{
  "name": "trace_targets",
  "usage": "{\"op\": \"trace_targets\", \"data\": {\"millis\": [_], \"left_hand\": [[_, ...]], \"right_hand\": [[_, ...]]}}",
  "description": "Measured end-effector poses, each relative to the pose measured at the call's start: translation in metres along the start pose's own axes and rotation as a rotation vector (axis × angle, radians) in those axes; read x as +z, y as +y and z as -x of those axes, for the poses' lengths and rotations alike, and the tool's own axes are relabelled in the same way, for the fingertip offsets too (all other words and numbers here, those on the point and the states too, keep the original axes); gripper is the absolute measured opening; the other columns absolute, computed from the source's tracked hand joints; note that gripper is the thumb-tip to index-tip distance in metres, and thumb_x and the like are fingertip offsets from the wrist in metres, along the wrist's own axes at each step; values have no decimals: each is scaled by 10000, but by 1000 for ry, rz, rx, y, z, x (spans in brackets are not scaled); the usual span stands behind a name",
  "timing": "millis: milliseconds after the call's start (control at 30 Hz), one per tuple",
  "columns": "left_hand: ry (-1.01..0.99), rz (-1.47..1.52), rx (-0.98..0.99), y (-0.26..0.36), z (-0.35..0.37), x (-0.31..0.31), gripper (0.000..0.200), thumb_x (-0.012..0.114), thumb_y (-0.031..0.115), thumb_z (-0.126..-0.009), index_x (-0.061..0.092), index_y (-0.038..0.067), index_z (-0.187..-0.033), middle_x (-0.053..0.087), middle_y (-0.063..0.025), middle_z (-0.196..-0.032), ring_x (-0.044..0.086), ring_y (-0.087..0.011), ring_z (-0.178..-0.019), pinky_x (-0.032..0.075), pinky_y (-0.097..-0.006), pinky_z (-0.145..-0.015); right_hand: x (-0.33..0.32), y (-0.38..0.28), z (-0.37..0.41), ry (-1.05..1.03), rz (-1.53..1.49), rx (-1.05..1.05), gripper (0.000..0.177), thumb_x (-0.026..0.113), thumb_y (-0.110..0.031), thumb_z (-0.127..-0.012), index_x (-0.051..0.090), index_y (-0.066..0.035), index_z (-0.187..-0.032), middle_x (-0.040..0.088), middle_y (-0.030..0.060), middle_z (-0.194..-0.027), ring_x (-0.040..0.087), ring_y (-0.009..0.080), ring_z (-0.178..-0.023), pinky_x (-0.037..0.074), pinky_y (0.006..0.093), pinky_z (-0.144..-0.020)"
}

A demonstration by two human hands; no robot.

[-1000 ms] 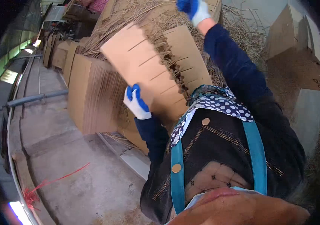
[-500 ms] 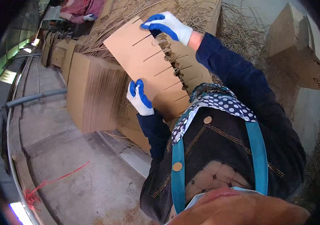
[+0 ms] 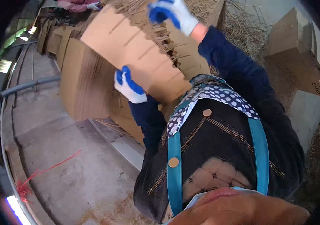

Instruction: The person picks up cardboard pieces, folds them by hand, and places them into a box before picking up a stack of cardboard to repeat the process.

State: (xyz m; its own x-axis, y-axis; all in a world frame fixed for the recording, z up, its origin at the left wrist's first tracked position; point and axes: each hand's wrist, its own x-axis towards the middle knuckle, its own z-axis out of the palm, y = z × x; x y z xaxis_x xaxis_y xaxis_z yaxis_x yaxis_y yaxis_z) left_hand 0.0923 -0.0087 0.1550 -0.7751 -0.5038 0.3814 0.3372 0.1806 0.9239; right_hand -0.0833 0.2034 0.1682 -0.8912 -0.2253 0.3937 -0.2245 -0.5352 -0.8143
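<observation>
My left hand (image 3: 130,85), in a white glove with blue-coated fingers, grips the near-left edge of a tan cardboard sheet (image 3: 126,43). Parallel slots run into this sheet from its notched right edge. My right hand (image 3: 173,15), gloved the same way, is raised past the sheet's far right side, away from its edge. Its fingers are curved and apart, slightly blurred, with nothing visible in them. Under and beside the sheet lies another slotted cardboard piece (image 3: 192,56), with thin cardboard strips (image 3: 163,41) scattered along the gap.
Upright cardboard sheets (image 3: 71,78) form a stack on the left. Loose strips (image 3: 242,33) heap on the floor at the right, near a large carton (image 3: 297,48). A grey pipe (image 3: 32,86) and red string (image 3: 24,189) are at left. Another person's gloved hand (image 3: 93,6) shows at the top.
My right hand has let go of the sheet's far edge and moved up. My left hand and the sheet have shifted left, and loose strips show more along the notched edge.
</observation>
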Motion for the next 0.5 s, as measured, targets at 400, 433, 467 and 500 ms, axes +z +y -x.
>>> {"op": "trace_targets", "data": {"millis": [400, 433, 467, 500], "left_hand": [[86, -36, -18, 10, -33, -6, 217, 482, 139, -911, 580, -53, -896, 608, -116, -827, 578, -174, -735, 476, -300, -652], [78, 20, -68, 7, -35, -9, 210, 501, 126, -895, 582, -56, -964, 609, -117, -875, 584, -184, -769, 481, -302, -665], [75, 21, -71, 4, -36, -11, 210, 501, 126, -895, 582, -56, -964, 609, -117, -875, 584, -184, -769, 481, -302, -665], [67, -22, -35, 0, -37, -13, 204, 508, 119, -888, 583, -56, -961, 610, -123, -880, 586, -194, -766, 487, -316, -669]], "right_hand": [[-10, 7, 76, -363, -38, 596, 506, 388, -409, -959, 602, 35, -1070, 659, 125, -877, 650, 194, -769, 527, 275, -670], [-8, 6, 81, -454, -39, 581, 496, 403, -408, -957, 597, 31, -1084, 656, 127, -885, 649, 195, -772, 526, 272, -669], [-6, 4, 85, -545, -40, 567, 488, 418, -406, -954, 592, 26, -1098, 654, 129, -893, 648, 195, -775, 525, 269, -668], [-6, 2, 93, -563, 80, 463, 435, 483, -379, -932, 617, 17, -1050, 657, 118, -833, 643, 174, -699, 521, 260, -632]]}}
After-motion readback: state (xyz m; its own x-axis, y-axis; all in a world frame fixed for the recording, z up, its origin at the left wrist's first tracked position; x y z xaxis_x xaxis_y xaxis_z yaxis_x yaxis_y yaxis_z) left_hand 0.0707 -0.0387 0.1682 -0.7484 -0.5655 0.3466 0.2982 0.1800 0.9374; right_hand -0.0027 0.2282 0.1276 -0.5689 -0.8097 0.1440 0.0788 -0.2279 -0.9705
